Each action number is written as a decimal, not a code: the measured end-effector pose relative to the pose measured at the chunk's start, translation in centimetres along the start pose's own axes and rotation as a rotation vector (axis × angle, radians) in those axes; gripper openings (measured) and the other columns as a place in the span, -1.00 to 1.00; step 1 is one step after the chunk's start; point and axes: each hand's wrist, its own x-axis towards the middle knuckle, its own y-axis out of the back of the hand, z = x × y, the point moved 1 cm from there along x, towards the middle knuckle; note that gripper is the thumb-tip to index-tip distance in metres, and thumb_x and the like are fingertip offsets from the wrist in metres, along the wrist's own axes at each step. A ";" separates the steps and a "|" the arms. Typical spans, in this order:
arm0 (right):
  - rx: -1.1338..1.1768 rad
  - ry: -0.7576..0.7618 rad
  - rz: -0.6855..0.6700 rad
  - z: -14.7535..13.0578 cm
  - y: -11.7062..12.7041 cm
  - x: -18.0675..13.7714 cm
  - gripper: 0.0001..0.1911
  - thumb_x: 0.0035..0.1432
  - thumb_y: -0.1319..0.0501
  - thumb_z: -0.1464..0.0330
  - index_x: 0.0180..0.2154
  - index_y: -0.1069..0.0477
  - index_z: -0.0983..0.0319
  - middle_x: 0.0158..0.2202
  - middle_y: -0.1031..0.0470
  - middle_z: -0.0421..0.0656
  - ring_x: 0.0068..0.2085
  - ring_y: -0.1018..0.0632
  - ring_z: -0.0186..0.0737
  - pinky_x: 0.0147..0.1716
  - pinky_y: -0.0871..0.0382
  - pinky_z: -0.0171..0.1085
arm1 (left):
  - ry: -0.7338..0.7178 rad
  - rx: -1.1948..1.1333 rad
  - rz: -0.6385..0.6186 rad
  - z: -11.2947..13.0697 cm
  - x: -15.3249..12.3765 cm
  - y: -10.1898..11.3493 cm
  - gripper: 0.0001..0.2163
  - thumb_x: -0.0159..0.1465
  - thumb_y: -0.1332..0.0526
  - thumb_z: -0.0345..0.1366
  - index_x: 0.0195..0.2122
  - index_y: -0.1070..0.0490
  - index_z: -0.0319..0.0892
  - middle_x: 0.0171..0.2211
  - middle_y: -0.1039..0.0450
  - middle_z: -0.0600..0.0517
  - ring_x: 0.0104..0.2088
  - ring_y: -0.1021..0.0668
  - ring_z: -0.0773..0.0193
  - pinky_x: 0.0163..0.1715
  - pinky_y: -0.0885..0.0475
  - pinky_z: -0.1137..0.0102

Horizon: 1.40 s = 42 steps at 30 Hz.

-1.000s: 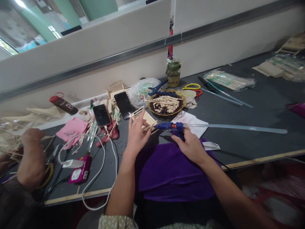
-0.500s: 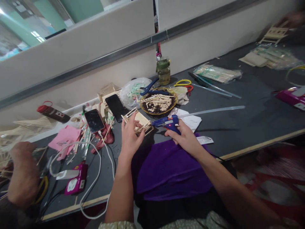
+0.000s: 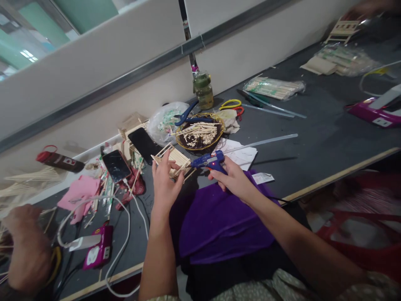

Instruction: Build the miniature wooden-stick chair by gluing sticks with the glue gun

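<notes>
My right hand (image 3: 231, 177) is wrapped round the handle of a blue glue gun (image 3: 208, 161), its small red light lit. A long clear glue stick (image 3: 266, 142) sticks out of the gun's back end. The nozzle points left and meets, or nearly meets, the corner of a small stick model (image 3: 178, 157) built of pale wooden sticks. My left hand (image 3: 166, 179) grips that model by its near side, fingers over the sticks. Under my wrists lies a purple cloth (image 3: 219, 221) at the table's near edge.
Behind the model stands a basket of cut sticks (image 3: 222, 131) with blue cutters (image 3: 186, 113) on it. Two phones (image 3: 117, 166), a white cable (image 3: 129, 225) and a purple power strip (image 3: 99, 246) lie left. A green bottle (image 3: 204, 93) is at the back. Another person's hand (image 3: 26, 234) works far left.
The camera view has shifted, so most things sit further left in the picture. Both hands keep their grips, and the glue gun's nozzle stays at the model's corner.
</notes>
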 end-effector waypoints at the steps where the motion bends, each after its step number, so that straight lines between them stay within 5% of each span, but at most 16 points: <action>1: -0.001 0.002 -0.001 0.1 0.0 0.0 -0.66 0.14 -0.25 0.18 -0.12 -0.24 0.18 -0.38 -0.52 -0.24 -0.66 -0.32 -0.46 -0.69 -0.19 -0.38 | 0.001 0.001 -0.001 0.0 0.0 0.0 -0.29 0.25 -0.22 -0.28 0.39 0.05 -0.12 -0.29 -0.53 0.06 0.03 -0.54 0.11 0.36 0.06 -0.07; 42: 0.072 -0.085 -0.016 0.2 -0.5 0.2 -0.72 0.14 -0.24 0.23 -0.20 -0.18 0.16 -0.50 -0.38 -0.35 -0.68 -0.28 -0.47 -0.71 -0.15 -0.41 | 0.002 0.004 0.015 -0.2 -0.1 -0.2 -0.29 0.27 -0.21 -0.28 0.40 0.06 -0.07 -0.27 -0.50 0.06 0.03 -0.54 0.11 0.36 0.05 -0.10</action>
